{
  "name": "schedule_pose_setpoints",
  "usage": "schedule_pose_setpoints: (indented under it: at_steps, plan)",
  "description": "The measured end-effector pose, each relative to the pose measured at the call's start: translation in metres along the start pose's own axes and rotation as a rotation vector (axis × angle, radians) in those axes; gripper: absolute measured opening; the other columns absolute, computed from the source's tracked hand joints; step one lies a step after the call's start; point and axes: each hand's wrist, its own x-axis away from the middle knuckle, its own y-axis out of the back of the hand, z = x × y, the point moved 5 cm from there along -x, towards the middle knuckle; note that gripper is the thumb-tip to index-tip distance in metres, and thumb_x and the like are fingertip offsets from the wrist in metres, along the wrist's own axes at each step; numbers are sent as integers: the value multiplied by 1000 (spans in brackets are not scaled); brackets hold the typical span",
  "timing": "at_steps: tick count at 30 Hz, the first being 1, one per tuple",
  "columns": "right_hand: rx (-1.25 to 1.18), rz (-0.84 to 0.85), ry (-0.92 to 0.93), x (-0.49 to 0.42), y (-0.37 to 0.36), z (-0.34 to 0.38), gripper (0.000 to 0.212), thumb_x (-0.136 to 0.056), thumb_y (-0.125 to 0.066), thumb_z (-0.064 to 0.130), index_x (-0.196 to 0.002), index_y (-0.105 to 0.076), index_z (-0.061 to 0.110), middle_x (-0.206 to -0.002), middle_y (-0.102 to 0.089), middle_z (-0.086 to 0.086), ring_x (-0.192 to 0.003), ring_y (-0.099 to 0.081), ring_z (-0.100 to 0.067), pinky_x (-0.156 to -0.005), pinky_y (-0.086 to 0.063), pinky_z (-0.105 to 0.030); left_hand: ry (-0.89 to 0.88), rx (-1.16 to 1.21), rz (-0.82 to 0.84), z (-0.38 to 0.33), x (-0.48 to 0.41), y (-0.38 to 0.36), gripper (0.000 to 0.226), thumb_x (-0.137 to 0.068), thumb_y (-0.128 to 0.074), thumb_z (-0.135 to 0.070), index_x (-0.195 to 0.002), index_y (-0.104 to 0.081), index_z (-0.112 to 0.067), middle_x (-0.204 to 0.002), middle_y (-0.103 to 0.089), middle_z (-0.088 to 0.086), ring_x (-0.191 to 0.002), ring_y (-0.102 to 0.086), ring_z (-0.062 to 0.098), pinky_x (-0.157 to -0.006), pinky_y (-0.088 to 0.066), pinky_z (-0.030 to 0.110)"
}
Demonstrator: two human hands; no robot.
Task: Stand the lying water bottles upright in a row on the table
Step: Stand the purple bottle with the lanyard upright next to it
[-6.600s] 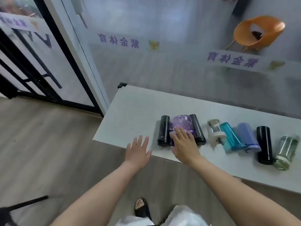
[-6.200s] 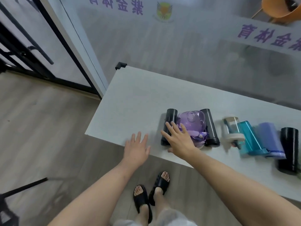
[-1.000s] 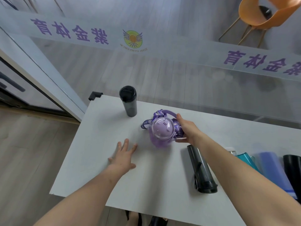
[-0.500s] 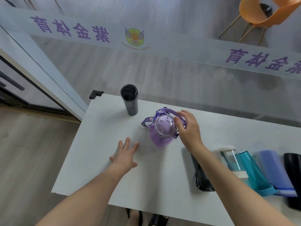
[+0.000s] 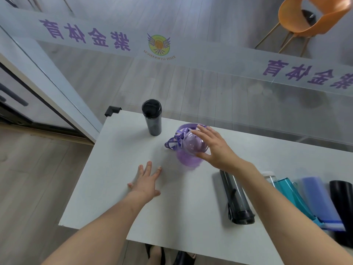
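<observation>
A purple round bottle (image 5: 188,159) with a domed clear lid and a purple strap stands upright on the white table (image 5: 107,188). My right hand (image 5: 215,150) curls around its lid, fingers above and thumb below. To its left a black bottle (image 5: 151,119) stands upright near the table's far corner. My left hand (image 5: 147,182) rests flat on the table with fingers spread, holding nothing. A dark grey bottle (image 5: 236,197) lies under my right forearm. Further right lie a clear bottle (image 5: 269,175), a teal bottle (image 5: 290,194), a blue bottle (image 5: 317,199) and a black bottle (image 5: 342,197).
A glass wall with purple lettering runs right behind the table's far edge. An orange chair (image 5: 305,18) stands beyond it at the top right. A door frame lies to the left of the table. My sandalled feet show below the table's near edge.
The purple bottle stays upright in the same spot. My right hand has shifted slightly over its lid with the fingers spread wider. My left hand has not moved.
</observation>
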Motion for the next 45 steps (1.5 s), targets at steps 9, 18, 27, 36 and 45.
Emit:
schedule_pose_setpoints:
  at_steps: [9, 18, 27, 36, 45]
  plan:
    - [201, -105, -411, -12, 16, 18, 85, -76, -60, 84, -139, -43, 31, -124, -47, -6, -113, -55, -29, -88, -52, -44, -9, 37, 5, 1, 1, 0, 99, -92, -74, -38, -160, -4, -53, -168, 27, -8, -155, 22, 27, -104, -34, 76]
    - [-34, 237, -182, -28, 23, 9, 83, -88, -75, 25, -154, -31, 50, -172, -4, 8, -151, -26, -30, -111, -45, -45, -11, 34, 9, 2, 0, 0, 99, -92, -74, -39, -161, -3, -51, -168, 27, -8, -155, 22, 28, -105, -34, 77]
    - [-59, -3, -204, -17, 18, 9, 79, -83, -85, 26, -150, -42, 34, -149, -41, 0, -129, -49, -26, -107, -48, -40, -4, 8, 6, 1, 0, 2, 101, -92, -75, -41, -161, -2, -50, -169, 26, -6, -156, 20, 29, -103, -37, 76]
    - [-234, -138, -359, -3, -5, -5, 101, -79, -84, 48, -159, -22, 38, -156, -36, -1, -139, -41, -20, -112, -42, -40, 27, -41, -10, -9, 9, 12, 108, -83, -77, -57, -161, -3, -46, -170, 20, -4, -156, 15, 30, -101, -41, 72]
    - [-362, -213, -334, -34, -13, -9, 96, -84, -83, 37, -159, -25, 36, -155, -43, 1, -138, -44, -19, -112, -38, -35, 46, -58, 3, -6, 3, 2, 121, -79, -83, -53, -159, 9, -51, -168, 28, -6, -155, 21, 30, -100, -41, 72]
